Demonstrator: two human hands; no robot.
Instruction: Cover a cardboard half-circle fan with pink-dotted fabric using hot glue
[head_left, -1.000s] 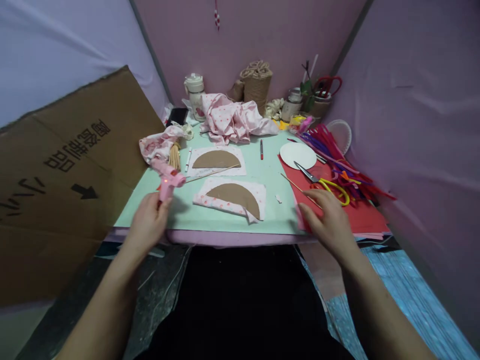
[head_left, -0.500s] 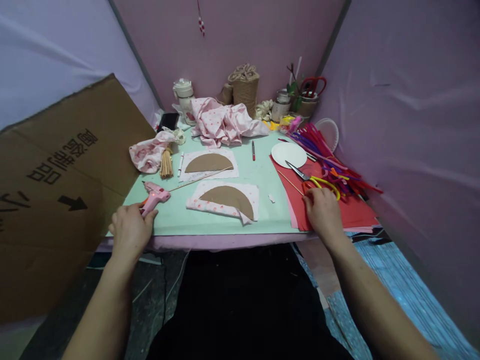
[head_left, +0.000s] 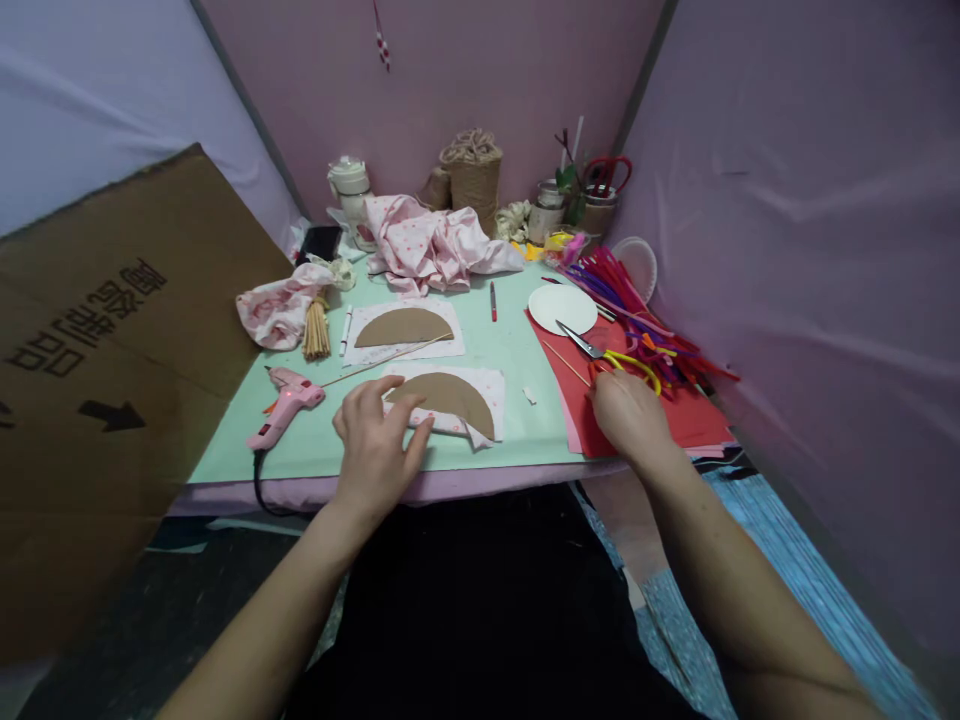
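From the head view: left hand [head_left: 381, 432] is open, fingers spread over the left end of the front cardboard half-circle [head_left: 454, 393], near the table's [head_left: 517, 345] front edge. Card's probably light and stiffish, the floral fabric [head_left: 441, 421] floppy, so I'd pinch the curved rim. Right hand [head_left: 631, 412] is curled by the yellow-handled scissors [head_left: 587, 345], front right corner; can't tell if it's gripping anything.

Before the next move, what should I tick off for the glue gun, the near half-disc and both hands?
1. Glue gun set down on the table: ok.
2. Glue gun apart from the near half-disc: ok.
3. Fabric folded over the half-disc's curved edge: not ok, curve uncovered.
4. Left hand touching the fabric: cannot tell; it's at the left end.
5. Right hand empty: cannot tell; grip hidden, beside the scissors.
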